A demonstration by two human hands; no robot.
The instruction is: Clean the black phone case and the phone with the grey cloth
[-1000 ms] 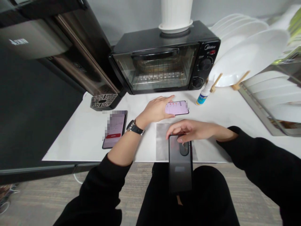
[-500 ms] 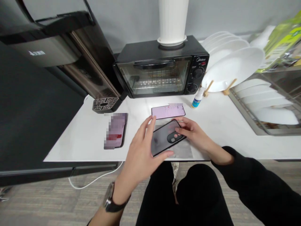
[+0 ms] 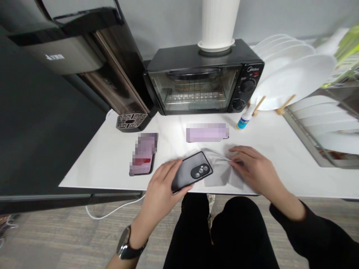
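Note:
A dark phone (image 3: 186,173) with an oval camera block is gripped along its long edges by my left hand (image 3: 164,188), its back facing up. To its right, a thin grey cloth (image 3: 220,173) lies creased on the counter, and my right hand (image 3: 256,170) pinches its upper right part, lifting it into a fold. Behind them a phone (image 3: 207,133) with a pinkish screen lies crosswise. Another phone (image 3: 144,154), partly pixelated, rests on the left. A small white spray bottle (image 3: 244,119) with a blue label stands near the oven.
On the white counter (image 3: 98,160) are a black toaster oven (image 3: 196,89) with a white pot (image 3: 218,24) on top, and a dispenser (image 3: 131,121) at the left. White plates (image 3: 294,78) stand at the right, beside a metal dish rack (image 3: 311,149).
My right hand has let go of the dark phone, moved right and taken hold of the cloth. My left hand has closed around the phone. The view has shifted slightly.

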